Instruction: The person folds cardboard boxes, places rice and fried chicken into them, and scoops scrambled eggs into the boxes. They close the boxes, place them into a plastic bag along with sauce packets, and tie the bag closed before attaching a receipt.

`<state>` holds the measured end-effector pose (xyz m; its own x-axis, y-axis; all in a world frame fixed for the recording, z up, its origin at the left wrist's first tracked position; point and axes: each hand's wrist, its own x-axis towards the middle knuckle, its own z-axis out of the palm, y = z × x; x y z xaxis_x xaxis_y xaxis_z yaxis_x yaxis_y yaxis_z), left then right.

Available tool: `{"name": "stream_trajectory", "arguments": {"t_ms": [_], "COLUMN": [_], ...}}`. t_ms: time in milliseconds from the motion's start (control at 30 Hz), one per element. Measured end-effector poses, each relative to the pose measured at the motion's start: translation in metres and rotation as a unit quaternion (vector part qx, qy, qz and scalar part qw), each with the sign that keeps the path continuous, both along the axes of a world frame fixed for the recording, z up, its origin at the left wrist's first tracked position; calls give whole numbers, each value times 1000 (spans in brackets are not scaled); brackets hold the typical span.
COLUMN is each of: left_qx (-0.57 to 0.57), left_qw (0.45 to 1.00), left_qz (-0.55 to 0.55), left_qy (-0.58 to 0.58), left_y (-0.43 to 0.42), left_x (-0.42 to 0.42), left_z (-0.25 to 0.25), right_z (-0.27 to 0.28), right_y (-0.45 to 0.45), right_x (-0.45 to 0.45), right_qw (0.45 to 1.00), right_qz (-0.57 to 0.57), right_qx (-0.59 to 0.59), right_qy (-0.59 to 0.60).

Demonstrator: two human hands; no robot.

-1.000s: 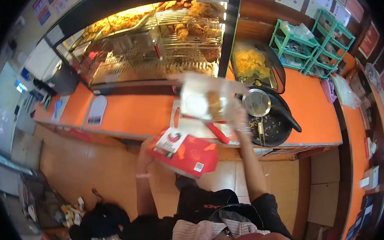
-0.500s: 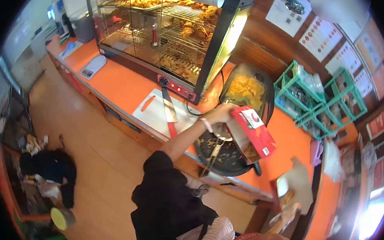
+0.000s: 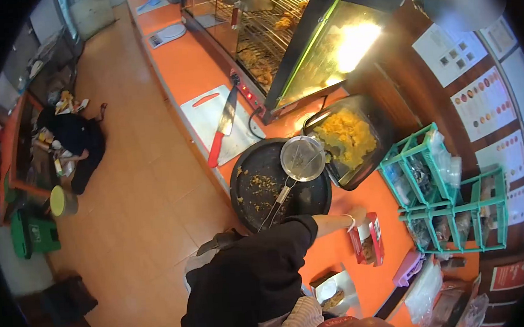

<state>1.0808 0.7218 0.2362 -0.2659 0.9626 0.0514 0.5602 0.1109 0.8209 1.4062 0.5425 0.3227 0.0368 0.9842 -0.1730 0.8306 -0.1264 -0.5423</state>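
My left hand (image 3: 356,217), with a pale band on the wrist, grips the far end of a red cardboard takeaway box (image 3: 369,244) over the orange counter. The box is open at the top, and brown food shows inside. My right hand is out of view. Nearer to me stands another open box (image 3: 336,294) with a white cup-like item and brown food in it. Beyond my left arm is a round black pan (image 3: 252,194) with yellow crumbs. A wire strainer (image 3: 302,158) lies across the pan's edge.
A black tray (image 3: 347,137) of yellow food sits beside the lit display cabinet (image 3: 327,51). A red-handled knife (image 3: 224,130) lies on a white cutting board (image 3: 202,116). Green baskets (image 3: 450,194) stand at right. Another person in dark clothes (image 3: 77,139) is low down at left.
My left hand has brought the red box from above the pan down to the right, nearer the counter. The strainer is now fully visible. My right hand has left the view.
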Motion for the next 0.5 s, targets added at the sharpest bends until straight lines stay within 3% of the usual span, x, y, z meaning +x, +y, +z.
{"name": "stream_trajectory", "arguments": {"t_ms": [100,133,167,200,233,333,367,400,433,467,500], "left_qx": [-78,-86,-34,18,-18,-37,174,32,142,180,120], "left_qw": [996,996,991,976,986,998,982,996,987,977,982], "left_qz": [33,37,110,182,146,-31,-64,-78,-55,38,102], "left_qy": [-6,-7,-62,-119,-81,-40,-24,-28,46,105,109], "left_y": [-46,-32,-5,-8,-5,-57,-89,-136,-159,-202,-221], "left_x": [8,18,33,44,45,-2,-14,-34,-42,-53,-67], "left_z": [34,4,-46,-56,-67,-1,28,101,110,135,130], "right_z": [-12,-16,-22,-24,-28,-16,-10,5,51,89,76], "right_y": [21,28,34,41,46,55,50,45,35,29,28], "right_x": [25,34,43,53,64,76,75,56,6,-53,-82], "right_qw": [997,993,989,981,970,907,913,884,953,946,912], "right_qz": [53,76,98,123,152,289,362,419,297,149,162], "right_qx": [-46,-63,-82,-105,-135,-155,13,182,-8,-193,-164], "right_qy": [-44,-60,-80,-103,-136,-265,-189,-103,57,212,339]}}
